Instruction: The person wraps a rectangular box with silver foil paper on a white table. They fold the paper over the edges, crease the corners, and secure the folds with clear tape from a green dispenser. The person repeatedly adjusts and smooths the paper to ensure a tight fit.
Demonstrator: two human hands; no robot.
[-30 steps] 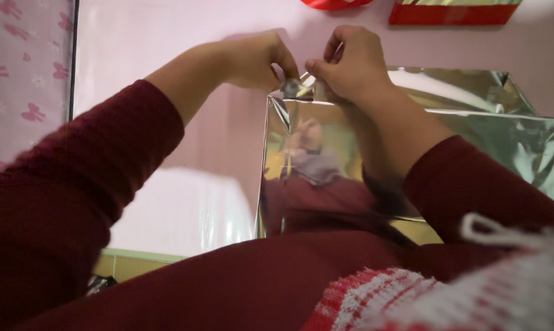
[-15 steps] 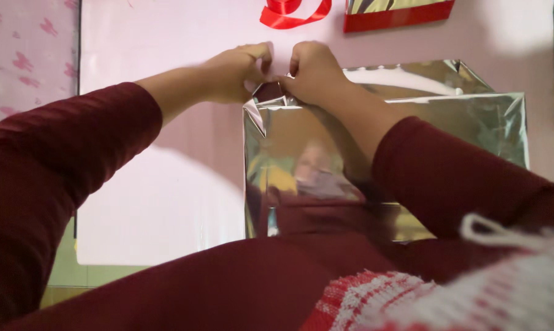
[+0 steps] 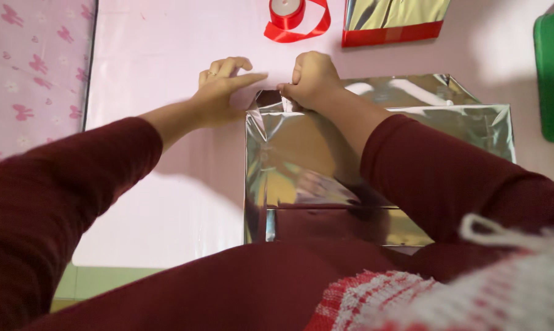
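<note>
A box wrapped in shiny silver foil paper (image 3: 314, 165) lies on a pale pink sheet (image 3: 166, 73) in front of me. My right hand (image 3: 311, 79) is closed on the folded foil flap at the box's far left corner and pinches it. My left hand (image 3: 222, 89) rests just left of that corner, palm down on the pink sheet, its index finger stretched toward the flap and its fingers apart. Both arms wear dark red sleeves.
A spool of red ribbon (image 3: 292, 18) with a loose loop lies at the far edge. A red-and-silver box (image 3: 393, 21) stands beside it. A green object (image 3: 553, 73) sits at the right edge. Pink butterfly-patterned cloth (image 3: 25, 79) covers the left.
My left hand has let go of the foil corner and now lies flat beside it. The view has tilted down, bringing the ribbon spool into sight.
</note>
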